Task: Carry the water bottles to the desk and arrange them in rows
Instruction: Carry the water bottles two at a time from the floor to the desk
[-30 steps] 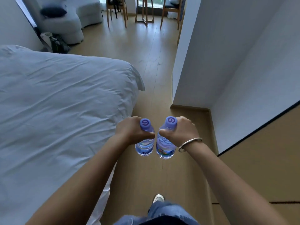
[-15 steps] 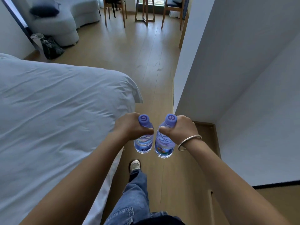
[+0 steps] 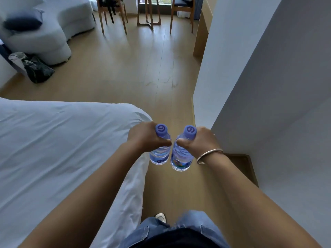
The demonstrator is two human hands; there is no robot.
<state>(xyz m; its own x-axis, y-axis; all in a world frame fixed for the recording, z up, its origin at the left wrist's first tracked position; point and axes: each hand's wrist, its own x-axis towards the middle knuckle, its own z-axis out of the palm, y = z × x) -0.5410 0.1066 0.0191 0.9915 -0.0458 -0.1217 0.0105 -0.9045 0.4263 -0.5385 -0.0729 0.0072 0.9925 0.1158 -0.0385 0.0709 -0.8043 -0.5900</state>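
I carry two clear water bottles with purple caps, upright, side by side over the wooden floor. My left hand (image 3: pixel 145 138) grips the left bottle (image 3: pixel 160 154) around its upper part. The right bottle (image 3: pixel 180 159) is held the same way by my right hand (image 3: pixel 198 142), which has a silver bangle on the wrist. The two bottles nearly touch. A wooden desk edge (image 3: pixel 201 33) shows at the far right behind the wall corner; its top is mostly hidden.
A bed with white sheets (image 3: pixel 53 149) fills the left. A white wall corner (image 3: pixel 202 95) narrows the passage on the right. Ahead lie open wooden floor (image 3: pixel 136 72), a pale sofa (image 3: pixel 50 31), a dark bag (image 3: pixel 35 68), wooden chairs (image 3: pixel 112 13) and a small table (image 3: pixel 148 13).
I have walked forward along the bed; the wall corner and the room beyond have come closer. Both hands keep the same grip on the bottles.
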